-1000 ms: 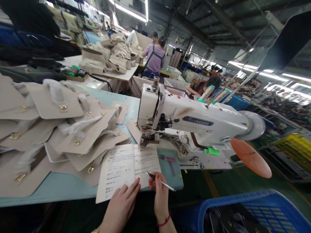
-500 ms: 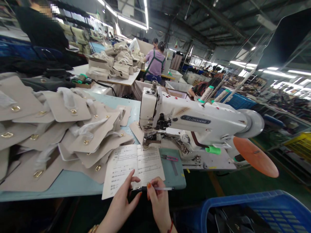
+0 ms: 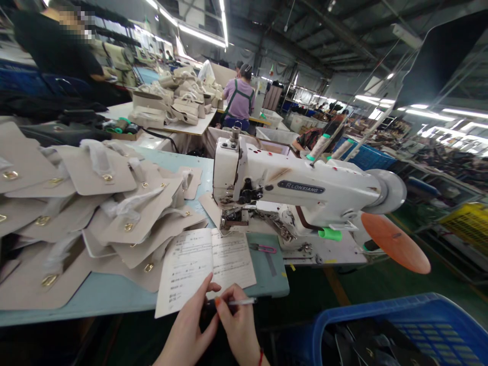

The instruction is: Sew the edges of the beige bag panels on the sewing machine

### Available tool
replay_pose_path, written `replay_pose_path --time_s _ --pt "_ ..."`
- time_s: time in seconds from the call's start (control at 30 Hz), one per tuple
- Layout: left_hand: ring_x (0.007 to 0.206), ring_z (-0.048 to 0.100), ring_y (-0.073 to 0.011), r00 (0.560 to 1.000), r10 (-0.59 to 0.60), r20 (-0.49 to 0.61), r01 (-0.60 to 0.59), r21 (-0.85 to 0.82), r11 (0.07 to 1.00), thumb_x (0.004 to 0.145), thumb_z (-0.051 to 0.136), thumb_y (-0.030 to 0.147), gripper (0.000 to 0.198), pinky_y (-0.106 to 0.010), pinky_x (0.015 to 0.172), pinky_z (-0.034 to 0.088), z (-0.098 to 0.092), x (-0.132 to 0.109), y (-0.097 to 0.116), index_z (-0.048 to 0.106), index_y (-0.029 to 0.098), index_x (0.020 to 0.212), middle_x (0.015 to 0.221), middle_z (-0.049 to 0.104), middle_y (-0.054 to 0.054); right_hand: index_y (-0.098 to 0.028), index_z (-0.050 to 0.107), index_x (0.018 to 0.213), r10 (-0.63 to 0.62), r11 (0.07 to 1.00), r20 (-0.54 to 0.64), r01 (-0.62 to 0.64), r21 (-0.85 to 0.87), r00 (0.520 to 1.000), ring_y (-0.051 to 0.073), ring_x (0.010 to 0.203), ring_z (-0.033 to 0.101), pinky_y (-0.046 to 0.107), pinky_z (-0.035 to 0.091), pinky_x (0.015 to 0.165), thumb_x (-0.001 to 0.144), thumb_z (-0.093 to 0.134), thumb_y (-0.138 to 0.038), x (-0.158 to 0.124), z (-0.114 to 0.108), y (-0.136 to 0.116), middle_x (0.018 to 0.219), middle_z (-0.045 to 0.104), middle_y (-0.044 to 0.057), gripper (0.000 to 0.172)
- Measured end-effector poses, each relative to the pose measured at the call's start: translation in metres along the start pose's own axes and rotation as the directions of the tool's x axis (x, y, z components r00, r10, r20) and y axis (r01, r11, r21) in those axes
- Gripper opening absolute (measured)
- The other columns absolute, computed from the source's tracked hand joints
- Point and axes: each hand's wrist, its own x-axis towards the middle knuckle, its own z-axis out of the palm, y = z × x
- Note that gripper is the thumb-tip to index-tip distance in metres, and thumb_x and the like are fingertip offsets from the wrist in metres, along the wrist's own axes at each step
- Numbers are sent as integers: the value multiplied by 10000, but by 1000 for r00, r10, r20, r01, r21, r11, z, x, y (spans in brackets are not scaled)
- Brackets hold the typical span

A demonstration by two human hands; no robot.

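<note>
My right hand point(image 3: 238, 317) pinches a pen point(image 3: 244, 301) between thumb and fingers. The pen lies nearly level, its clear barrel pointing right and its dark end toward my left hand point(image 3: 190, 320). My left hand is curved around that dark end with index finger and thumb apart; its lower fingers are partly hidden. The thumb tip is close to my right fingertips. Just beyond both hands, an open notebook point(image 3: 186, 264) with handwritten pages lies at the table edge. Right of it are thread snips point(image 3: 265, 248) with a pink handle.
A white sewing machine point(image 3: 305, 188) stands behind the notebook. Beige bag panels point(image 3: 148, 244) with gold clasps are heaped on the left of the blue-green table point(image 3: 114, 292). At lower right is a blue basket point(image 3: 320, 325) holding dark pieces. Co-workers point(image 3: 240, 96) sit farther back.
My right hand has moved left with the pen, bringing it against my left hand. The pen's dark end is now more hidden between the hands. The view has shifted slightly.
</note>
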Motion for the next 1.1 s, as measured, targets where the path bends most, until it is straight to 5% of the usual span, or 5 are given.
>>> replay_pose_path --time_s 0.33,0.67,1.0,1.1 --pt "1227 548 -245 982 186 21 -185 269 945 856 490 194 695 -417 971 507 7 -9 -11 172 206 1473 1334 561 -144 -174 580 776 43 978 69 -56 201 997 216 956 639 259 455 769 823 605 -157 -7 0 1 958 702 75 56" --pt "1138 618 -253 968 252 3 -243 280 929 835 575 261 649 -374 920 550 15 -9 -23 307 278 1426 1280 620 -96 -173 588 778 18 999 -18 -17 46 1000 148 689 536 236 417 632 879 576 -308 -9 1 27 728 587 12 168" --pt "1082 640 -217 981 192 10 -187 275 943 878 543 295 403 -320 899 556 5 3 -26 507 258 1278 1215 640 -78 -181 517 725 69 987 -174 -42 155 982 105 555 458 219 390 549 910 547 -399 3 -20 33 597 483 -33 287" --pt "1016 656 -222 984 179 28 -176 366 914 885 528 305 329 -339 858 565 2 13 -32 576 249 1206 1174 655 -75 -171 572 855 136 967 -265 -70 244 955 114 560 513 224 430 548 906 546 -456 13 -32 36 620 553 -16 291"
